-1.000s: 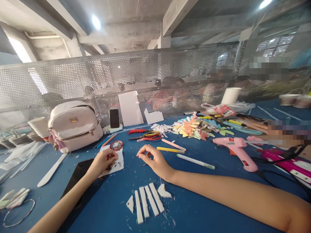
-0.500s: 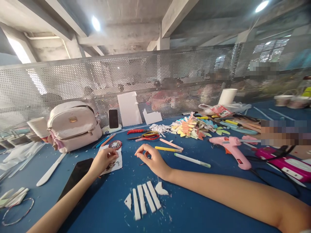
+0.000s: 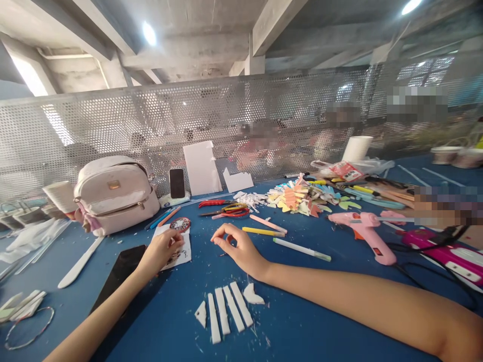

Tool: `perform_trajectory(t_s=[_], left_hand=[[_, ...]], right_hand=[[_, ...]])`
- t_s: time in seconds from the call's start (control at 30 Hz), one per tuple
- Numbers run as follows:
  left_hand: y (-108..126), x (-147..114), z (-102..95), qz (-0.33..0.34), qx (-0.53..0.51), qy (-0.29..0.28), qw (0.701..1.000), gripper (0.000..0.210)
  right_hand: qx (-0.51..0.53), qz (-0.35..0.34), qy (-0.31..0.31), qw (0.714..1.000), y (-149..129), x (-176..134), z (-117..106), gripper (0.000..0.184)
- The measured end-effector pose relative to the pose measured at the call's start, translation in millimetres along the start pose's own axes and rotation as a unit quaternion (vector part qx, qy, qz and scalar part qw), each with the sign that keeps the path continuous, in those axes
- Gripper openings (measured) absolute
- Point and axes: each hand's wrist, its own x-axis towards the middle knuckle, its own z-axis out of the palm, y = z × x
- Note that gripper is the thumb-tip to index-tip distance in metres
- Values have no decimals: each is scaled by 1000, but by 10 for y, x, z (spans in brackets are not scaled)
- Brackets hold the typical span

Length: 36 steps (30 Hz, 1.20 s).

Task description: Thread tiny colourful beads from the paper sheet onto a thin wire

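My left hand (image 3: pixel 163 249) rests at a white sheet of paper (image 3: pixel 184 255) strewn with small dark bits, its fingers curled together; anything in them is hidden. Just behind it sits a small round dish (image 3: pixel 180 224) of tiny pieces. Across a gap, my right hand (image 3: pixel 241 249) has its thumb and forefinger brought together in a ring, and whatever the tips may pinch is too small to make out. In front of my hands, several white foam strips (image 3: pixel 235 307) lie side by side, between a triangular foam piece (image 3: pixel 201 314) and a notched, tail-like one (image 3: pixel 253 294).
A pink glue gun (image 3: pixel 368 229) and a magenta power strip (image 3: pixel 445 251) with cables lie right. Pens (image 3: pixel 302 249), scissors (image 3: pixel 230 209) and a heap of coloured scraps (image 3: pixel 294 197) are behind. Left are a backpack (image 3: pixel 113 196), a dark tablet (image 3: pixel 118 276) and a white plastic knife (image 3: pixel 81 263).
Both hands keep nearly the same pose and place. The whole view has shifted very slightly, so the table things sit a little further right.
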Motion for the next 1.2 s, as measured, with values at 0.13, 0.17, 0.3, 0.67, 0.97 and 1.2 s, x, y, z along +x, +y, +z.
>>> perform_trajectory(t_s=[0.13,0.17,0.3,0.67,0.97,1.2], left_hand=[[92,-31,-79,-9,-23,31,999,18],[112,-42,-95,-12,-31,36,999,19],[135,-77,-96,-23,-64,33,997,20],[60,-54,-54,-58,-180,48,981,23],[415,-209,6,-50,-245,67,966,18],[722,-474,185,-23,-290,29,956,19]], right_hand=[[16,14,-4,1000,-17,-7,-2,15],[19,18,-6,1000,-22,-8,-3,15],[26,23,-16,999,-33,-14,-3,16],[37,29,-27,999,-27,-17,-1,18],[17,18,-49,998,-103,-26,-29,22],[-28,-46,-72,996,-154,-101,-30,17]])
